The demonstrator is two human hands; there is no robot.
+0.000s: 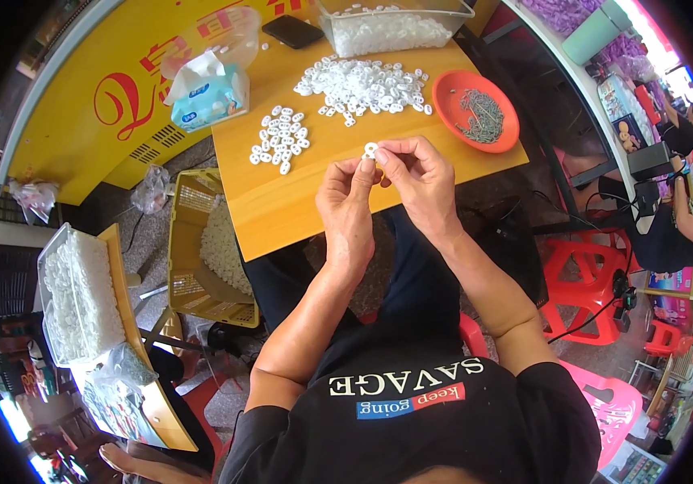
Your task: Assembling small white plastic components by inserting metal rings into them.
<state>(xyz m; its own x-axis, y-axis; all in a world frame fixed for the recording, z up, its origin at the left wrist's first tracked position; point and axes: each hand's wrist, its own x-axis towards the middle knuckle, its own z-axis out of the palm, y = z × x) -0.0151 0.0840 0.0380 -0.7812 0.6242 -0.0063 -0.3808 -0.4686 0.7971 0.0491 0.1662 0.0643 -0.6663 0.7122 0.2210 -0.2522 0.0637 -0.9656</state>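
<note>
My left hand (346, 206) and my right hand (419, 181) meet above the near edge of a wooden table (298, 206). Together their fingertips pinch one small white plastic ring (370, 149). A big loose pile of the same white rings (366, 85) lies further back on the table. A smaller heap of white rings (280, 139) sits to the left of my hands. An orange dish (447, 93) holding small grey metal parts (479, 114) stands at the right.
A clear bin of white rings (387, 28), a dark phone (291, 31) and a tissue pack (205, 97) stand at the back. A yellow basket (189, 242) and a tray of white parts (80, 294) are at my left; red stools (584, 282) at my right.
</note>
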